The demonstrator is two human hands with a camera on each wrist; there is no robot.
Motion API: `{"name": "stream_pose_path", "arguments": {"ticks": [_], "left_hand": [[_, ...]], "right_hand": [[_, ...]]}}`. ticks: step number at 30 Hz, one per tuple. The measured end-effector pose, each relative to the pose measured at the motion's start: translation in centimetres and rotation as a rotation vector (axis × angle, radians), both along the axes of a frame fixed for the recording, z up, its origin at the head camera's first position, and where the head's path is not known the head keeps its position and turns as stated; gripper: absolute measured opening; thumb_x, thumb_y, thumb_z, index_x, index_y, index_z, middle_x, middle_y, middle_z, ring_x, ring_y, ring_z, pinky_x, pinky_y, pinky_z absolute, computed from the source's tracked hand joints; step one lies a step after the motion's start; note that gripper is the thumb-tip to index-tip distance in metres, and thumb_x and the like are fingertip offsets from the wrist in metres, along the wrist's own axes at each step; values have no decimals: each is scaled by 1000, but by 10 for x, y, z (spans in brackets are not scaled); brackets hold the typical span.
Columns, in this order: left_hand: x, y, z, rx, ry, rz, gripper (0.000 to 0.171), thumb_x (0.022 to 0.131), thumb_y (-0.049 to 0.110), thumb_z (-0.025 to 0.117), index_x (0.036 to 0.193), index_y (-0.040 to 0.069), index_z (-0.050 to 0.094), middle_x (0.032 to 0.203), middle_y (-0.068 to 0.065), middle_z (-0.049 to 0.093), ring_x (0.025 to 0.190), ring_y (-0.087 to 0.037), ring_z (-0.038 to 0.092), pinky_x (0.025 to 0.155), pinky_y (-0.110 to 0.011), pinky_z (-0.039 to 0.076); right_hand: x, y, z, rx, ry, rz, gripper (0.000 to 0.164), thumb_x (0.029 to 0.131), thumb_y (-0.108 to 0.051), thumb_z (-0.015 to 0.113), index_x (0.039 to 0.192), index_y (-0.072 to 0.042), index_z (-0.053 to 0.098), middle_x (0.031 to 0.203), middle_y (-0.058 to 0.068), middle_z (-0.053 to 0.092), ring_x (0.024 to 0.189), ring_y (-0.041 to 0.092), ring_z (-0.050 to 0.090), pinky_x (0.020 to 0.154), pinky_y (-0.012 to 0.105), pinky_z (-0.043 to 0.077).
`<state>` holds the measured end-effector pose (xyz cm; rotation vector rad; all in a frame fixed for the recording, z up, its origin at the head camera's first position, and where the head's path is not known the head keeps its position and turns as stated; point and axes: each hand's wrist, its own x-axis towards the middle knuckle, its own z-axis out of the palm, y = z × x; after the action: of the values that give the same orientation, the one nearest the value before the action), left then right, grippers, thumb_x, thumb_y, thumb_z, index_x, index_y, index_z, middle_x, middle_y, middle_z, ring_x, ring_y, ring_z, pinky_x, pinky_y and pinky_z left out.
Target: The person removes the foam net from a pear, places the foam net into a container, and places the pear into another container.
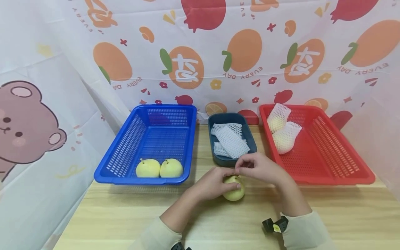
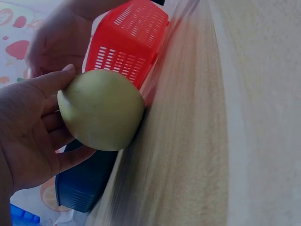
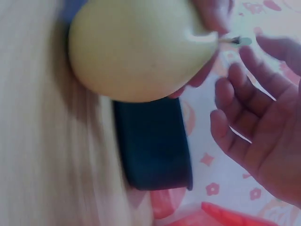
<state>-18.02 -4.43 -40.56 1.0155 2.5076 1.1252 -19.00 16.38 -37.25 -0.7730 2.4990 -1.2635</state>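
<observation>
A pale yellow-green pear (image 1: 233, 193) is gripped in my left hand (image 1: 214, 183), low over the table in front of the small dark tub. In the left wrist view, the thumb and fingers of that hand wrap the side of the pear (image 2: 101, 110). My right hand (image 1: 259, 168) is up at the top of the fruit. In the right wrist view, the thumb and forefinger of the right hand (image 3: 268, 103) stand slightly apart around the tip of the stem (image 3: 229, 41), the other fingers loosely bent.
Two bare pears (image 1: 171, 168) lie in the front of the blue basket (image 1: 178, 180) at left. White foam net sleeves (image 1: 232, 141) fill the dark tub (image 1: 225, 160). In the red basket (image 1: 337, 180) at right, two pears in foam nets (image 1: 284, 139) lean on its left wall.
</observation>
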Motion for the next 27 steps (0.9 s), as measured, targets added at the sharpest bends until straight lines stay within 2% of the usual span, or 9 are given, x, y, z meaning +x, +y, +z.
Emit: {"name": "stream_pose_path", "arguments": {"ticks": [4,7,9,15,18,22,24,27], "left_hand": [[0,-2,1,11,-30,14,24,84,37,70,104,25,67,97,15,65,89,-1,58,82,-23,50],[0,-2,1,11,-41,5,20,84,38,69,100,25,65,93,16,64,86,-4,59,79,-24,50],[-1,-2,1,10,-58,4,25,85,40,68,104,25,64,96,15,64,87,-4,59,80,-23,49],[0,-4,1,27,-99,19,57,79,45,73,128,25,53,110,11,60,85,-4,57,72,-21,49],[1,-5,1,42,-91,55,69,74,42,78,134,25,48,118,12,57,91,-5,56,76,-21,48],[1,-6,2,69,-78,93,66,72,41,79,131,27,51,118,13,58,94,-6,56,78,-22,48],[2,-8,6,80,-90,106,64,73,43,79,129,29,52,117,14,58,94,-7,56,75,-23,49],[3,-13,14,102,-102,120,65,74,46,77,132,30,51,124,12,56,99,-9,55,73,-23,51]], "right_hand": [[5,-5,2,13,-41,77,14,82,-31,72,94,-25,68,85,-8,66,80,16,60,69,31,54],[5,-7,1,25,-66,74,14,81,-30,73,93,-22,69,83,-9,66,79,15,60,69,31,54],[5,-7,1,30,-65,62,12,82,-28,73,92,-21,71,83,-10,67,80,14,60,69,30,54],[5,-8,3,26,35,8,9,81,-28,74,89,-25,72,84,-13,68,81,13,60,68,28,54],[7,-9,6,-6,64,-6,9,81,-29,74,89,-24,72,84,-13,67,81,14,59,67,28,54],[10,-10,9,-50,85,-24,11,81,-30,74,90,-24,72,85,-12,67,81,15,59,67,27,54],[12,-11,10,-73,114,-51,13,81,-32,74,91,-25,71,85,-12,66,81,14,59,68,27,54],[15,-12,11,-103,182,-104,19,79,-33,76,96,-28,70,88,-9,64,81,13,58,69,27,53]]}}
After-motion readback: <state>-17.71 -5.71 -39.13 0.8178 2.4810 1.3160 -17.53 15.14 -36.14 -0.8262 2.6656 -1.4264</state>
